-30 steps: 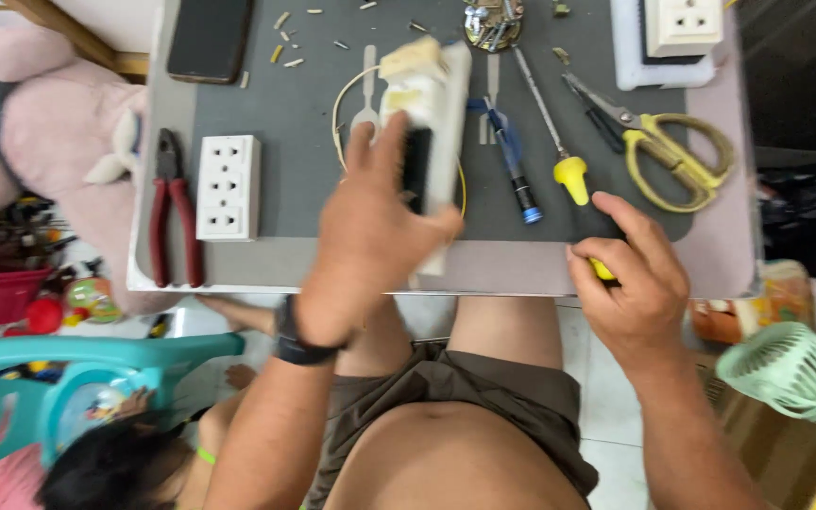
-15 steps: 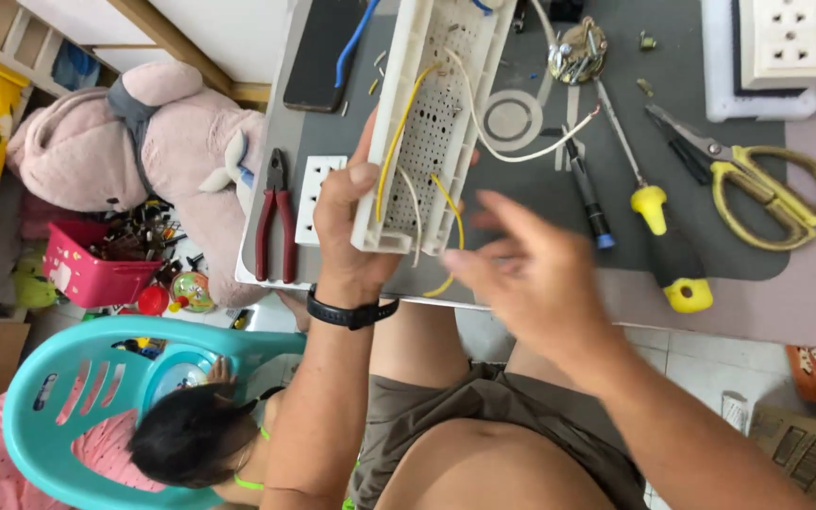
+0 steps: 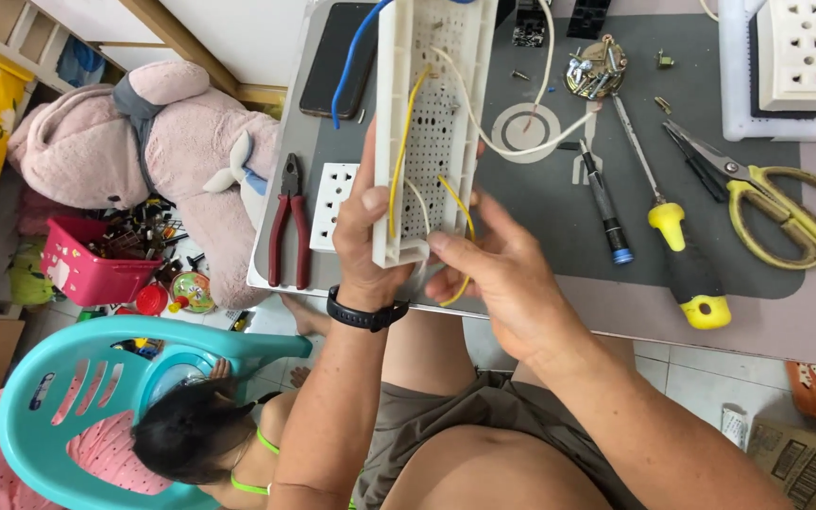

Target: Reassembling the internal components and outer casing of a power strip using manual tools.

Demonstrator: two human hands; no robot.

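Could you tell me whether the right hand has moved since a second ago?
Yes: the right hand left the yellow-handled screwdriver and moved left to the white casing.

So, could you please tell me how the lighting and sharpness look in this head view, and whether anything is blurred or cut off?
In the head view, light is soft and even daylight, with no harsh glare; the left hand gripping the white perforated plastic housing and the right hand are sharp, with faint shadows on the grey work mat; the housing's top is cropped by the frame edge, and lines bow slightly towards the corners.

A dark phone screen (image 3: 335,57) lies at the table's far-left; a brown printed carton (image 3: 800,463) stands bottom right.
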